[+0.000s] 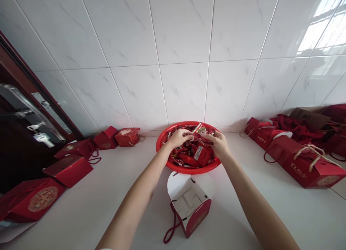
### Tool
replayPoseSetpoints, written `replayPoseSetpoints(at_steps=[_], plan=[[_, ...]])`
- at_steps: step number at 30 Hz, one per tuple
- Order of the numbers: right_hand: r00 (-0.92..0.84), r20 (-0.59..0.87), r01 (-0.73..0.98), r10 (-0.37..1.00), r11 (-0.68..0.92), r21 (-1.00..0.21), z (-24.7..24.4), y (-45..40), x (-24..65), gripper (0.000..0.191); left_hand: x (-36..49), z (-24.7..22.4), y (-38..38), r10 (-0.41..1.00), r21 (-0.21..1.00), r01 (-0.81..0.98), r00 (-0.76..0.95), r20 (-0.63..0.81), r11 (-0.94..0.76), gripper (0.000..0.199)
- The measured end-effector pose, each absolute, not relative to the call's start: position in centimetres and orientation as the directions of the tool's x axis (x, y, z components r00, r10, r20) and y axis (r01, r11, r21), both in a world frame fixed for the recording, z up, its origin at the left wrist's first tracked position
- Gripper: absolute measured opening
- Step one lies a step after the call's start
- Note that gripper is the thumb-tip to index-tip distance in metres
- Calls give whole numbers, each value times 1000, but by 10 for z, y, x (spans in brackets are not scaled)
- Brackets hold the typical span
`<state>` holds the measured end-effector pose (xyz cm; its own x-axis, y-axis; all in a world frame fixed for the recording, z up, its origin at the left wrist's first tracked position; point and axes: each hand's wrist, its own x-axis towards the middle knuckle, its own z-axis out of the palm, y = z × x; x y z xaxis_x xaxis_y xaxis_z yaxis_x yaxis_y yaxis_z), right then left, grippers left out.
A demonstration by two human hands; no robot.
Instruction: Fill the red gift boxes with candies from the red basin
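A round red plastic basket (pixel 160 142) stands against the tiled wall, filled with red-wrapped candies and small packets. Over it, my left hand (pixel 178 138) has its thumb and fingers pinched on the edge of a wrapped candy (pixel 199 137) with a reddish, shiny wrapper. From the other side my right hand (pixel 220 145) is closed on the same wrapper. A larger red packet (pixel 203 155) with a white label lies below my fingers. In front of the basket, between my forearms, sits an open red gift box (pixel 198 217), white inside, its dark red cord hanging out to the left.
Several red gift boxes (pixel 69 169) line the left side, beside a dark door with keys (pixel 43 136) in its lock. More red boxes with rope handles (pixel 305 165) stand at the right, near a heap of red bags (pixel 294 127). White tiles rise behind the basket.
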<state>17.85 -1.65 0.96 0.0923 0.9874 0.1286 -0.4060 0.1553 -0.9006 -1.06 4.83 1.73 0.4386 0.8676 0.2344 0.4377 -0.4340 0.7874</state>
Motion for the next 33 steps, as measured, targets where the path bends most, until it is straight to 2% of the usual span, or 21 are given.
replayPoseSetpoints(at_steps=[6,11,19,22,25,28,31,33], plan=[[90,100,-400,991,128,-907,9,-15,180,36,-10,21,43,864,870,251,398,307,-424,44],[43,92,-394,995,102,-913,10,-17,181,39,-9,27,36,873,895,197,380,307,-401,44],[98,101,-390,990,132,-911,10,-18,180,36,-9,19,43,915,795,456,248,318,-400,17],[110,97,-390,989,133,-911,10,-18,180,36,-17,20,45,917,734,549,241,318,-398,26],[97,102,-387,990,132,-913,10,-18,180,37,-34,28,39,900,672,612,381,212,-417,27],[95,96,-387,991,125,-914,10,-18,179,38,-51,34,30,843,590,682,538,-7,-431,21],[93,91,-387,992,120,-914,11,-18,178,38,-55,29,23,811,486,753,568,-140,-444,26],[95,96,-382,991,125,-916,10,-18,179,37,-49,22,22,821,428,780,555,-135,-456,32]])
